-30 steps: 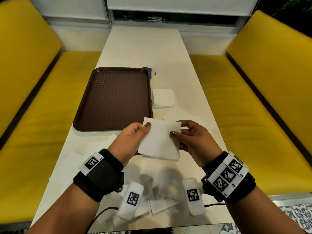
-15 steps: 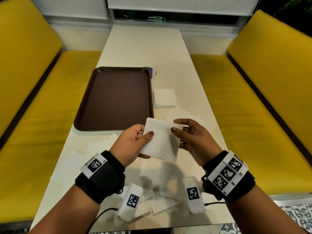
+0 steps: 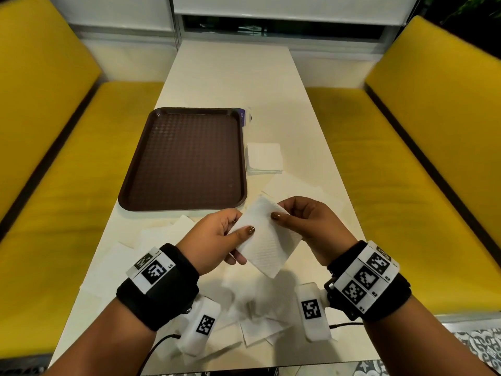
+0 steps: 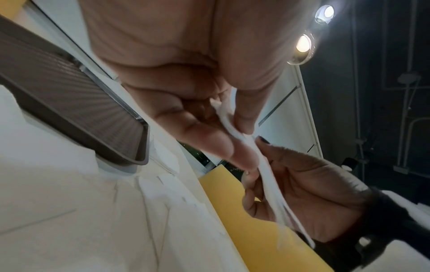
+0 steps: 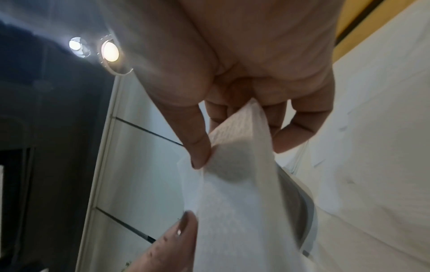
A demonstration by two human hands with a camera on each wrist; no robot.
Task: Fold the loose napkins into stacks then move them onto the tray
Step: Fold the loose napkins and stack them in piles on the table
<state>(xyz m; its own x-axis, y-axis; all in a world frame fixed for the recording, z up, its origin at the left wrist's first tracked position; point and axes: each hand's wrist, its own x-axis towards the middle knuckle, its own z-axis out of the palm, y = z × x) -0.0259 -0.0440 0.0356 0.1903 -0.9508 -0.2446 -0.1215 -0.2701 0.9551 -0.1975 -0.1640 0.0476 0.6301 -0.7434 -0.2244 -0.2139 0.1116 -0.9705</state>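
A folded white napkin (image 3: 267, 240) hangs in the air above the table's near half, held between both hands. My left hand (image 3: 217, 240) pinches its left edge, thumb on top and fingers beneath. My right hand (image 3: 306, 226) pinches the upper right corner with thumb and fingers. The left wrist view shows the napkin (image 4: 263, 176) edge-on, several layers thick, and in the right wrist view the napkin (image 5: 242, 193) fills the middle. The empty brown tray (image 3: 187, 158) lies ahead to the left. A stack of folded napkins (image 3: 264, 158) sits just right of the tray.
Loose unfolded napkins lie on the white table: several at the near left (image 3: 130, 248), several under my wrists (image 3: 260, 321), and some beyond my right hand (image 3: 295, 187). Yellow bench seats (image 3: 406, 172) flank the table on both sides. A small purple-labelled item (image 3: 244, 118) rests by the tray's far right corner.
The napkin has turned clockwise between my hands and now sits tilted, narrower than before. Both hands shifted slightly along its edges while keeping their pinch.
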